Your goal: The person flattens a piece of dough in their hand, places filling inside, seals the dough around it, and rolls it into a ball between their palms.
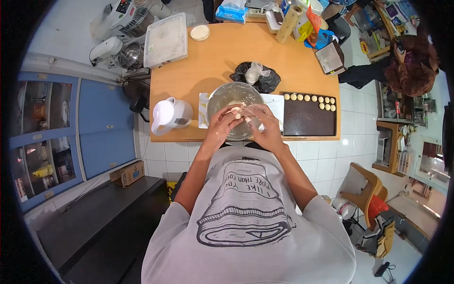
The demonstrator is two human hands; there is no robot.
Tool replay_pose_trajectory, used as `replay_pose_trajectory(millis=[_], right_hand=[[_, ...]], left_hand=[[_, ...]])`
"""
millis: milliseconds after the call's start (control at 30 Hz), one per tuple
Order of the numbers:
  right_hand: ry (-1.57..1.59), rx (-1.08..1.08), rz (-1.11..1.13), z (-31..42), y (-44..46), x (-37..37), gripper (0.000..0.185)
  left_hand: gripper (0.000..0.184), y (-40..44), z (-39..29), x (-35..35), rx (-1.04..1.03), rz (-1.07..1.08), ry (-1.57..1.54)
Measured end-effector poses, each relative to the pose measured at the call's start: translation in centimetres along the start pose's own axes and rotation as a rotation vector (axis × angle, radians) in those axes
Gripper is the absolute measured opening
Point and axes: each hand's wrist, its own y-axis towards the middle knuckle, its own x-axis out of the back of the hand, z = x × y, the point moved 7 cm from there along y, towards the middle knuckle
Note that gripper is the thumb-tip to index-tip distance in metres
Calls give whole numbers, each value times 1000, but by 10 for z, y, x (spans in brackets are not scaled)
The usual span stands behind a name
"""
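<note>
Both hands are raised over a round metal mixing bowl [219, 97] at the table's near edge. Between the fingers of my left hand [219, 128] is a small pale piece of dough [236, 112]. My right hand [266, 125] meets it from the other side, its fingers bent in around the dough and slightly blurred. Crumbs of dough cling to the fingertips. To the right of the bowl, a dark baking tray [309, 122] carries several small round dough balls [307, 98] along its far edge and far right corner.
A white pitcher [177, 113] stands left of the bowl. Behind the bowl lies a black plastic bag [270, 83]. A lidded plastic box [165, 41], a round tub [200, 32] and a plastic wrap roll [289, 24] sit farther back. Another person [411, 71] is at right.
</note>
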Motion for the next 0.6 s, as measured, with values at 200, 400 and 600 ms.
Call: replay_pose_trajectory(millis=[200,400,600], right_hand=[[221,-166,-125,-12,0,19,49],[5,37,-17,-5,-4,7,46],[12,-24,-3,-4,2,2,39]], left_hand=[[35,3,2,1,22,58,79],[42,0,0,-10,-32,60,133],[51,-10,-4,-13,21,47,41]])
